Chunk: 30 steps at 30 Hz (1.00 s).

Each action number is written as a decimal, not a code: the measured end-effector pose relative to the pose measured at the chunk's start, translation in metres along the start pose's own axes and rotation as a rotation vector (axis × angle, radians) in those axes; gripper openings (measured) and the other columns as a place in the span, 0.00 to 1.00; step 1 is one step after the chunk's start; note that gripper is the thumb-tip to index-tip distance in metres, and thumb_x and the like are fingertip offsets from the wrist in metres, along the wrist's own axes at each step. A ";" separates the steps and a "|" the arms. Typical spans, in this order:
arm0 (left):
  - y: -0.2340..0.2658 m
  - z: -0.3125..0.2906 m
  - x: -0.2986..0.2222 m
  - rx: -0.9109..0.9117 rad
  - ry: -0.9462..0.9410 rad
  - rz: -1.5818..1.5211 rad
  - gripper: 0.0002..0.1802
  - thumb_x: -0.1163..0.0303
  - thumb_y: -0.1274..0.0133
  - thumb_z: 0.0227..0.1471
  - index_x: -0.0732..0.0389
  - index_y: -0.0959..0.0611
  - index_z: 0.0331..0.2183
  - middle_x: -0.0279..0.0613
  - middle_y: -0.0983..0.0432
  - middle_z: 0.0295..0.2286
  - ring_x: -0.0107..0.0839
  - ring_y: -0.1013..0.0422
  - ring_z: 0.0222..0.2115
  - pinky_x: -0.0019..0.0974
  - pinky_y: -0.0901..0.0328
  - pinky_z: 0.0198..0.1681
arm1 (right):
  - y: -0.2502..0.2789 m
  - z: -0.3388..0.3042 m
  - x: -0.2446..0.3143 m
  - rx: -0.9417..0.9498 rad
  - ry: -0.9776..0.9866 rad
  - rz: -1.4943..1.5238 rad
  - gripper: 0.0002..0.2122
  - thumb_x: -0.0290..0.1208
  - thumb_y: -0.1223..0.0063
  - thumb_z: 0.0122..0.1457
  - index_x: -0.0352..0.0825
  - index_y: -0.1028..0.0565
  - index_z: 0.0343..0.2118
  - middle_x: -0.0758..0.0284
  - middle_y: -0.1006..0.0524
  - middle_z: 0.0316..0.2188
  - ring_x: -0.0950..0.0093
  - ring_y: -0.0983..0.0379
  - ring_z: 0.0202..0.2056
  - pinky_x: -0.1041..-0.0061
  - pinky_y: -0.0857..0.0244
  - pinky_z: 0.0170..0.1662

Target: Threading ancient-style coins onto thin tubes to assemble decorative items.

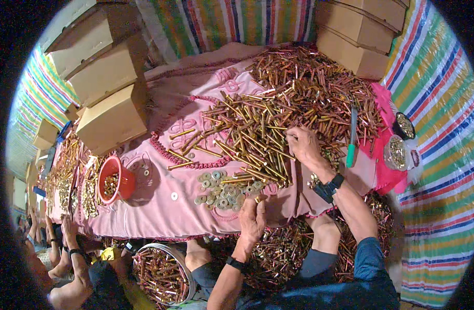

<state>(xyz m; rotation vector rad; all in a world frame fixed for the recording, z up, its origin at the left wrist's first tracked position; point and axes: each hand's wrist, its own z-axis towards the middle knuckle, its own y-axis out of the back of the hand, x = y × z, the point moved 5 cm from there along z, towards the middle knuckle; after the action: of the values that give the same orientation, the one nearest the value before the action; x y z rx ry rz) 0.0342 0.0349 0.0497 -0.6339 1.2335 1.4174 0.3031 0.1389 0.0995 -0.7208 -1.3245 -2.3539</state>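
Observation:
My left hand [252, 218] is closed, thumb and fingers pressed together, at the table's front edge beside a spread of flat grey washers [224, 191]. What its fingers hold, if anything, is too small to name. Farther right, my right hand [305, 147] is curled in a pinch at the right side of a pile of long gold-coloured bolts [257, 147]. Its fingertips show no clear object between them. A few bolts [182, 133] lie apart from the pile, to its left, and one single washer [174, 196] lies off by itself on the pink cloth [159, 219].
A large heap of fasteners [319, 88] spreads behind the bolts. A green-handled tool [352, 139] and a tub of small parts [395, 154] are at right, a red bucket [124, 178] at left. Cardboard boxes [113, 119] stand behind. Co-workers' hands [69, 232] show at lower left.

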 end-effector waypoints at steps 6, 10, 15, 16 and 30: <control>-0.001 0.001 0.002 -0.020 -0.082 0.050 0.09 0.73 0.48 0.59 0.64 0.20 0.41 0.53 0.23 0.34 0.52 0.26 0.35 0.45 0.31 0.38 | -0.033 0.033 0.044 -0.005 0.139 0.023 0.06 0.29 0.40 0.55 0.33 0.20 0.33 0.57 0.22 0.29 0.59 0.24 0.34 0.62 0.31 0.39; -0.004 0.001 0.005 -0.021 -0.118 0.016 0.09 0.74 0.47 0.57 0.65 0.21 0.41 0.52 0.22 0.34 0.51 0.25 0.34 0.44 0.30 0.37 | -0.062 0.053 0.062 0.005 0.167 -0.003 0.08 0.33 0.38 0.55 0.35 0.19 0.34 0.57 0.23 0.28 0.59 0.25 0.33 0.62 0.31 0.38; -0.001 -0.003 0.003 -0.022 -0.111 0.034 0.10 0.74 0.46 0.57 0.64 0.20 0.42 0.50 0.23 0.31 0.49 0.25 0.30 0.44 0.31 0.33 | -0.105 0.063 0.093 0.081 0.279 -0.271 0.10 0.30 0.42 0.50 0.35 0.20 0.36 0.53 0.30 0.42 0.54 0.32 0.46 0.53 0.35 0.42; -0.004 -0.001 0.002 0.032 -0.061 0.031 0.10 0.74 0.46 0.57 0.63 0.20 0.42 0.51 0.24 0.31 0.50 0.25 0.30 0.44 0.31 0.33 | -0.114 0.067 0.083 0.244 0.221 -0.322 0.11 0.27 0.45 0.48 0.34 0.21 0.37 0.52 0.32 0.44 0.52 0.36 0.49 0.50 0.37 0.43; 0.005 -0.003 0.007 -0.018 -0.013 0.025 0.09 0.70 0.47 0.59 0.66 0.21 0.40 0.55 0.25 0.28 0.54 0.26 0.29 0.45 0.32 0.32 | -0.006 -0.043 0.123 0.400 -0.123 0.703 0.26 0.21 0.47 0.59 0.30 0.37 0.61 0.66 0.24 0.35 0.81 0.28 0.34 0.80 0.31 0.35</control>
<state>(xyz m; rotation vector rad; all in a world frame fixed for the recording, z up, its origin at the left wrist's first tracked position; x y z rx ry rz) 0.0269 0.0355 0.0445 -0.6223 1.2231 1.4529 0.1888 0.0992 0.1489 -1.0052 -1.2609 -1.4654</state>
